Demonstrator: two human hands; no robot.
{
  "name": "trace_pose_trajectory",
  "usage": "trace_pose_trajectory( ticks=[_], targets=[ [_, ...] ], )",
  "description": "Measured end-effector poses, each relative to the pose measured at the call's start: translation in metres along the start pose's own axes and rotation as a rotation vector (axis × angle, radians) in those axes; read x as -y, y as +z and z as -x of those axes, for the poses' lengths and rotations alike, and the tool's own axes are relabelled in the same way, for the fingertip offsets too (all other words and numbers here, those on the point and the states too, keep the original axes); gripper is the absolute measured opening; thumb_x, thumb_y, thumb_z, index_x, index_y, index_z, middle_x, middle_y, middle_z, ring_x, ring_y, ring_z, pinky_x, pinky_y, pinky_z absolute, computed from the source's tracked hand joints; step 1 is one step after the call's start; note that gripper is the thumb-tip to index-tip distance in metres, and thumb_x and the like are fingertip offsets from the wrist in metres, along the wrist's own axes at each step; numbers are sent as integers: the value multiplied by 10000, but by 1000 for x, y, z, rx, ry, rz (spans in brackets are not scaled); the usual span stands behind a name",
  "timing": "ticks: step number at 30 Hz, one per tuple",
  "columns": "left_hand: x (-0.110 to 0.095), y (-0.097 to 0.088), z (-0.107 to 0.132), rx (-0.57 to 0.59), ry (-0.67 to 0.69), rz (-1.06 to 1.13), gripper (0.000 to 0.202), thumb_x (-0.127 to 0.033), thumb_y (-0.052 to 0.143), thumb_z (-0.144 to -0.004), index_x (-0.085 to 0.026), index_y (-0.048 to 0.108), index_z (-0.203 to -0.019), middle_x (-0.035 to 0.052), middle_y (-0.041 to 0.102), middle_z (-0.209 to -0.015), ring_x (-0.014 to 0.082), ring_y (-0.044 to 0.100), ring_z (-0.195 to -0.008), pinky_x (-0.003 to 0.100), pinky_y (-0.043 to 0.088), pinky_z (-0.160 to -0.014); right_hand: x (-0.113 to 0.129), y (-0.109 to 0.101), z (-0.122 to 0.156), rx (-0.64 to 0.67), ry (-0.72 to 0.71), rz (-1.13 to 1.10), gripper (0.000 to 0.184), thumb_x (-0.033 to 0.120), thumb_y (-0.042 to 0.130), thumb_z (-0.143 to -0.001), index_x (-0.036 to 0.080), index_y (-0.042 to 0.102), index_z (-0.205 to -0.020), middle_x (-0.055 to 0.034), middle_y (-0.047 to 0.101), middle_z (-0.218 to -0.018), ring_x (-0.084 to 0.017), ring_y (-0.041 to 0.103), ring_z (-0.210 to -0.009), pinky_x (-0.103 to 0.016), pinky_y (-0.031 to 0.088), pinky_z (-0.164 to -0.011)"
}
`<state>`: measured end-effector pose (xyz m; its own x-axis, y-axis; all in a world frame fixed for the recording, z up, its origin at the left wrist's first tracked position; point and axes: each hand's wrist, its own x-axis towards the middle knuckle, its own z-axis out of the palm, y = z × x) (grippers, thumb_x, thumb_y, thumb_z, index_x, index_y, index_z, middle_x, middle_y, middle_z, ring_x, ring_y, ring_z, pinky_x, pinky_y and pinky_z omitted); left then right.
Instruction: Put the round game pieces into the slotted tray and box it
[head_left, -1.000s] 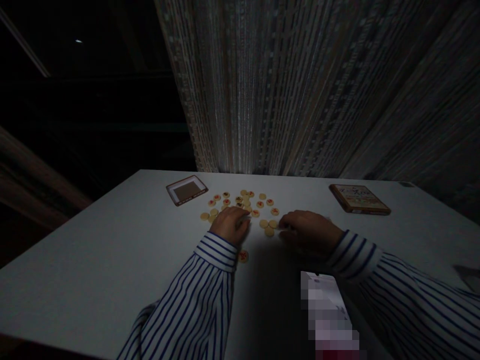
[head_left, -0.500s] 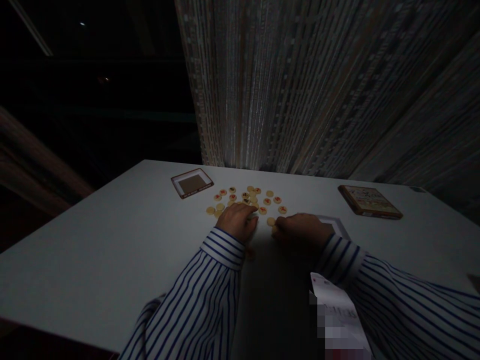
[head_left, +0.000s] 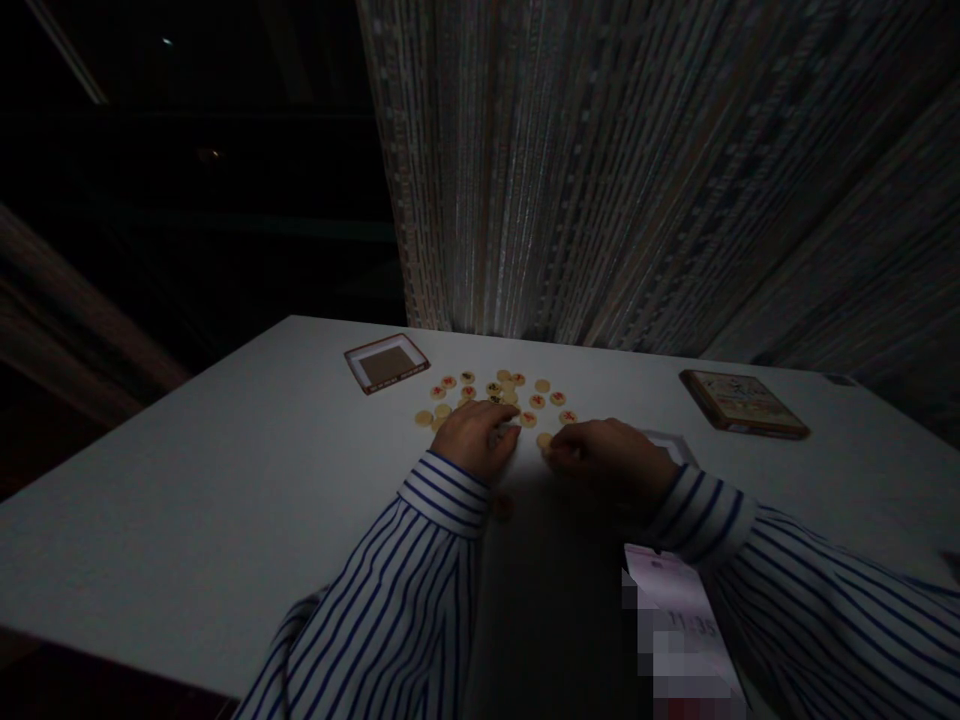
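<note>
In the head view, a white desk is seen from above; a cluster of round wooden game pieces, marked with red and dark characters, is spread across its far middle; the left hand is held palm down at the cluster's near edge, with its fingers curled over the nearest pieces; whether a piece is gripped by them cannot be told. The right hand is held just to the right, half closed, its fingertips touching or just beside a single piece; whether that piece is held cannot be told. A lone piece is left in shadow near the left cuff; both forearms are covered by blue-striped white sleeves. A shallow tray with a brown base is placed beyond the cluster to the left; a printed box lid is placed to the far right; a white frame is partly hidden behind the right hand. A phone showing 11:35 is seen below the right forearm, its screen largely pixelated; a striped curtain is hung behind the desk.
</note>
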<state>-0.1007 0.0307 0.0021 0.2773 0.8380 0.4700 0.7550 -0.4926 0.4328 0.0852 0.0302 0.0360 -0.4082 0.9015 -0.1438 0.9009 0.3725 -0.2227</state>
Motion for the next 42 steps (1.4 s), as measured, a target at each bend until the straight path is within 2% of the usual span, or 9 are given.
trace_pose_trajectory(
  ticks=[4,7,14,20,30,33,37,42],
  targets=[
    [-2,-2,2,-68,6,82,197,-222,565,-759,-168,637,-934,58,681,-879,170,608,-815,341,489,-776,-7,-3,-4,-4,38,-472,292,394,525,-740,145,667,-794,-49,658,-717,-149,580,-639,-261,424,-589],
    [-4,-2,3,-83,0,135,193,-221,579,-751,-182,637,-931,47,677,-880,158,608,-797,330,493,-762,-5,-9,-3,41,53,-751,218,326,545,-715,135,650,-719,-24,637,-683,-99,527,-560,-236,413,-558],
    [-12,-2,4,-85,90,210,254,-210,642,-702,-161,623,-951,67,671,-893,170,603,-818,341,500,-753,-1,-16,4,78,132,-988,246,347,541,-741,120,634,-720,4,587,-581,-55,427,-468,-199,273,-434],
    [-18,3,4,-99,200,215,269,-291,641,-724,-163,612,-958,81,671,-904,178,607,-847,354,494,-766,0,-13,2,96,92,-1043,267,384,535,-733,140,574,-630,40,501,-492,-56,367,-433,-211,246,-427],
    [-17,2,4,-117,208,144,190,-280,621,-743,-159,628,-889,65,678,-841,169,606,-801,323,493,-736,3,-10,-1,111,49,-986,280,384,499,-768,142,595,-665,45,504,-479,-56,372,-429,-204,251,-431],
    [-13,-3,4,-42,170,117,191,-263,615,-737,-150,634,-890,68,673,-827,165,602,-770,311,493,-706,5,-12,0,101,66,-971,242,335,500,-776,132,618,-714,19,576,-559,-56,421,-456,-199,292,-444],
    [-4,-12,7,131,85,-34,183,-264,613,-726,-162,660,-871,67,659,-801,191,593,-772,333,481,-703,-2,-11,0,75,47,-958,204,294,515,-765,124,626,-781,-43,658,-774,-69,506,-534,-221,409,-540],
    [1,-16,11,261,27,-195,209,-306,600,-724,-193,690,-875,72,632,-795,215,578,-784,338,464,-694,-19,-1,-3,15,-29,-808,274,350,500,-768,116,636,-807,-63,666,-773,-123,568,-625,-268,456,-626]
  ],
)
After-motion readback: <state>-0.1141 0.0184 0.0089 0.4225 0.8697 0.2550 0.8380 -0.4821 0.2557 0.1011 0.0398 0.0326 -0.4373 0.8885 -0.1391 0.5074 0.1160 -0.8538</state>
